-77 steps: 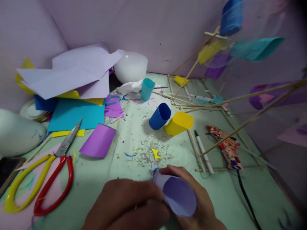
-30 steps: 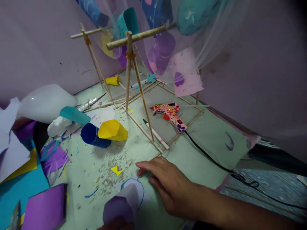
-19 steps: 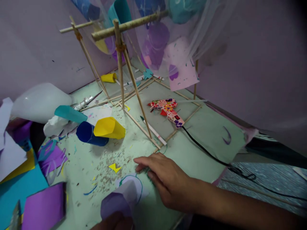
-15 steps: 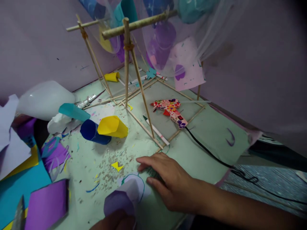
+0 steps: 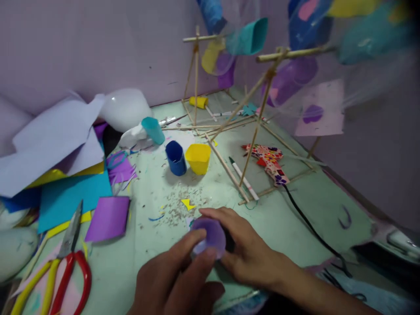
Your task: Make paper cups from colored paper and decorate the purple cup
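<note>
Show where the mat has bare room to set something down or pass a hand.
Bare mat lies right of the cord, to the mat's edge, and between purple sheet, scissors and the left hand holding the lilac cup. Crowded: paper pile on the left, stick frame behind.

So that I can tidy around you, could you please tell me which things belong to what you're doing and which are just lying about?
In hand: lilac paper tube, pinched by the left hand, right hand against it.
Lying about: scissors, glue gun, blue tube, yellow tube, marker, purple paper.
</note>
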### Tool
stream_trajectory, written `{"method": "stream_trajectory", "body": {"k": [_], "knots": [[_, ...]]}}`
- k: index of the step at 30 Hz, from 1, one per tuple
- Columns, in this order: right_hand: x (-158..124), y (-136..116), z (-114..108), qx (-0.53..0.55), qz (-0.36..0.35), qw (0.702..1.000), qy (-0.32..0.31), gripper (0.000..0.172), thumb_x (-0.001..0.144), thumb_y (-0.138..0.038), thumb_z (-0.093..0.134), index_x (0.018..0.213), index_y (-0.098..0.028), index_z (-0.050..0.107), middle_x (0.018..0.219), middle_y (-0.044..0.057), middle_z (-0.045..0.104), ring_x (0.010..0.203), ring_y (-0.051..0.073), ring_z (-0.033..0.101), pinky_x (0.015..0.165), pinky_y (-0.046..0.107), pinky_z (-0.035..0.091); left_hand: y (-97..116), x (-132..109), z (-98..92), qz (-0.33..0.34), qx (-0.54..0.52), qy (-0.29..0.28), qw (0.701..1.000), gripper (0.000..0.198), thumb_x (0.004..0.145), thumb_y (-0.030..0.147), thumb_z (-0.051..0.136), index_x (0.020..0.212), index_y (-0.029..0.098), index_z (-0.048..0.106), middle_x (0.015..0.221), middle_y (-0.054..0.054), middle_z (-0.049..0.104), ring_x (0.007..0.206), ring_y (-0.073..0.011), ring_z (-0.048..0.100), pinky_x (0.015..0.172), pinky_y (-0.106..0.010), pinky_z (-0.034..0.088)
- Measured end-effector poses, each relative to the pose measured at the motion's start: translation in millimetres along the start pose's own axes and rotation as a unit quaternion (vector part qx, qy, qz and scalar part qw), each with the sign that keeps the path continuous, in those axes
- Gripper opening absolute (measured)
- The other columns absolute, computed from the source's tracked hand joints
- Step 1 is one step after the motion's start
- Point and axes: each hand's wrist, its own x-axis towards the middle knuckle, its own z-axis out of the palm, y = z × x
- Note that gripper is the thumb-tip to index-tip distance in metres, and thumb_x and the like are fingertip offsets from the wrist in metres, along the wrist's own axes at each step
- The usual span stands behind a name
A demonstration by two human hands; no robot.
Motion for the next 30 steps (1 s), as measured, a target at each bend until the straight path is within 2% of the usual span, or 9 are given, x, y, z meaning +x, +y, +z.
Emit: {"method": "stream_trajectory", "body": {"k": [3, 6, 9, 12, 16, 20, 23, 26, 30], "knots": [[-3, 2, 1, 0.003, 0.021, 1.000, 0.009, 0.051, 0.080, -0.023, 0.064, 0.128, -0.021, 0.045, 0.121, 0.011, 0.061, 0.109, 0.024, 0.058, 0.093, 0.039, 0.046, -5, 3, -3.8, -0.096, -0.077, 0.043, 0.992, 0.025, 0.091, 0.031, 0.046, 0.113, 0.031, 0.057, 0.115, -0.003, 0.065, 0.086, -0.0152, 0.065, 0.071, -0.026, 0.052], [-3, 2, 4, 0.016, 0.068, 0.998, 0.008, 0.051, 0.077, -0.028, 0.069, 0.124, -0.021, 0.049, 0.121, 0.011, 0.062, 0.110, 0.025, 0.059, 0.096, 0.040, 0.046, -18, 11, -6.4, -0.191, -0.114, 0.056, 0.973, 0.023, 0.083, 0.021, 0.054, 0.105, 0.025, 0.060, 0.087, 0.000, 0.068, 0.052, -0.0080, 0.056, 0.050, -0.020, 0.046], [1, -3, 4, 0.088, 0.152, 0.984, 0.027, 0.051, 0.072, -0.031, 0.074, 0.117, -0.019, 0.053, 0.114, 0.010, 0.066, 0.103, 0.026, 0.063, 0.090, 0.039, 0.049, -25, 19, -6.8, -0.306, -0.232, -0.030, 0.923, 0.021, 0.078, 0.027, 0.058, 0.096, 0.019, 0.063, 0.047, 0.008, 0.048, 0.040, -0.0093, 0.046, 0.039, -0.019, 0.037], [7, -12, 0, 0.183, 0.208, 0.961, 0.018, 0.054, 0.068, -0.034, 0.076, 0.115, -0.019, 0.053, 0.111, 0.010, 0.068, 0.100, 0.026, 0.065, 0.087, 0.038, 0.051, -24, 24, -5.3, -0.373, -0.341, -0.106, 0.856, 0.030, 0.071, 0.033, 0.061, 0.096, 0.015, 0.063, 0.056, 0.004, 0.057, 0.040, -0.0086, 0.043, 0.039, -0.021, 0.034], [11, -20, -3, 0.251, 0.213, 0.944, -0.038, 0.056, 0.068, -0.037, 0.077, 0.116, -0.019, 0.053, 0.109, 0.010, 0.069, 0.099, 0.025, 0.065, 0.086, 0.037, 0.051, -22, 26, -3.0, -0.391, -0.431, -0.129, 0.803, 0.041, 0.063, 0.037, 0.067, 0.096, 0.013, 0.064, 0.092, -0.008, 0.067, 0.054, -0.0108, 0.052, 0.050, -0.025, 0.040], [12, -20, 4, 0.259, 0.212, 0.942, -0.033, 0.058, 0.066, -0.038, 0.078, 0.115, -0.018, 0.055, 0.105, 0.009, 0.068, 0.096, 0.026, 0.065, 0.085, 0.039, 0.050, -24, 27, 0.5, -0.398, -0.538, -0.143, 0.730, 0.039, 0.052, 0.033, 0.077, 0.084, 0.011, 0.069, 0.081, -0.007, 0.068, 0.075, -0.0195, 0.061, 0.068, -0.028, 0.045], [12, -21, 9, 0.211, 0.208, 0.955, -0.030, 0.057, 0.062, -0.036, 0.081, 0.112, -0.018, 0.058, 0.097, 0.007, 0.068, 0.086, 0.024, 0.065, 0.078, 0.037, 0.051, -26, 24, 4.2, -0.411, -0.571, -0.139, 0.698, 0.039, 0.048, 0.032, 0.080, 0.077, 0.010, 0.068, 0.069, -0.004, 0.066, 0.064, -0.0149, 0.058, 0.058, -0.024, 0.043], [13, -27, 9, 0.216, 0.199, 0.956, -0.023, 0.055, 0.063, -0.039, 0.080, 0.111, -0.018, 0.061, 0.092, 0.005, 0.067, 0.076, 0.019, 0.063, 0.070, 0.032, 0.050, -29, 21, 6.0, -0.430, -0.582, -0.128, 0.678, 0.040, 0.053, 0.041, 0.079, 0.076, 0.011, 0.065, 0.052, 0.003, 0.055, 0.042, -0.0052, 0.039, 0.040, -0.018, 0.025], [12, -34, -1, 0.325, 0.237, 0.915, 0.030, 0.048, 0.070, -0.050, 0.073, 0.106, -0.019, 0.064, 0.094, 0.005, 0.068, 0.070, 0.013, 0.062, 0.068, 0.029, 0.048, -34, 21, 4.2, -0.455, -0.604, -0.094, 0.648, 0.043, 0.052, 0.047, 0.079, 0.069, 0.013, 0.058, 0.047, 0.008, 0.044, 0.037, -0.0017, 0.028, 0.036, -0.017, 0.013]]}}
